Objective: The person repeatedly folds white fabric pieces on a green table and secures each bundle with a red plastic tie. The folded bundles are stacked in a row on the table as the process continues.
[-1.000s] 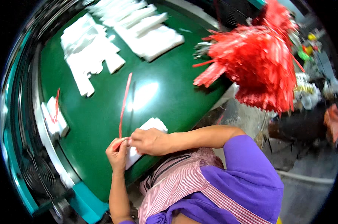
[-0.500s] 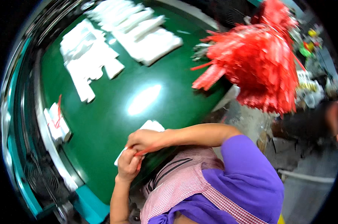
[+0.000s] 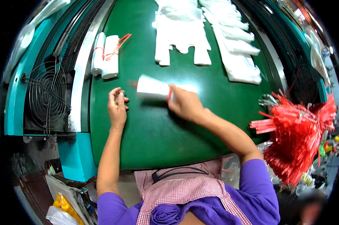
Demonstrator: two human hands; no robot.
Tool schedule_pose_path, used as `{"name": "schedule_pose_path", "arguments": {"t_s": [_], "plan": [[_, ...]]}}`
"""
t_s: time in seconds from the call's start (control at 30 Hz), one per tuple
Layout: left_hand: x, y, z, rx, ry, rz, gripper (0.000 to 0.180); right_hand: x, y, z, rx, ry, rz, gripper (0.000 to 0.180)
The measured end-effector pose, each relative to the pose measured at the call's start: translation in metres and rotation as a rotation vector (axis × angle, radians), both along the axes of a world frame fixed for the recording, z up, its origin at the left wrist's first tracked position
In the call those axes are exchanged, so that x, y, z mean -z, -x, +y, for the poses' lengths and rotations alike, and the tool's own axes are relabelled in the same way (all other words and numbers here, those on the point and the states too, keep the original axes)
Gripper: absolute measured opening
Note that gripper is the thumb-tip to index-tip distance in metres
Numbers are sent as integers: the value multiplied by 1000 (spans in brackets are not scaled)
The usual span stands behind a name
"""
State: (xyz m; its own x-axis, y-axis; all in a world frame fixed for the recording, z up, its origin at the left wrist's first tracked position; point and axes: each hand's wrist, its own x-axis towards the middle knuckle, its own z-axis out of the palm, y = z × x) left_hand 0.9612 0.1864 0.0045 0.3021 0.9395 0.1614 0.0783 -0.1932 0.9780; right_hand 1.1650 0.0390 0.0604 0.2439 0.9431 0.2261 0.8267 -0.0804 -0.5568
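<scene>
White plastic roll (image 3: 152, 89) gripped by right hand (image 3: 186, 103), half-curled left hand (image 3: 117, 108) empty; red-tied white rolls (image 3: 110, 65) look done, flat white plastic bags (image 3: 180, 33) unrolled.

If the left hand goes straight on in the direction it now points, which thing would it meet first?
Most likely the near end of the white roll, the right one of two lying ahead. How high the left hand is above the green table is unclear, so it might pass over.
</scene>
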Motion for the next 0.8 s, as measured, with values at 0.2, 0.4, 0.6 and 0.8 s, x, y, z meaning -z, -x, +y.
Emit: {"name": "schedule_pose_path", "arguments": {"t_s": [0.2,0.4,0.6,0.8], "plan": [[14,-1,1,5,-211,159,20,16,-73,144,253,-185,-102,51],[15,-3,1,35,-261,185,18,28,-142,133,202,122,-544,20],[-3,0,-4,87,-356,246,25,22,-53,5,-259,108,-397,8],[-37,30,-92,911,-820,457,63,-25,-11,-126,-298,110,-124,75]]}}
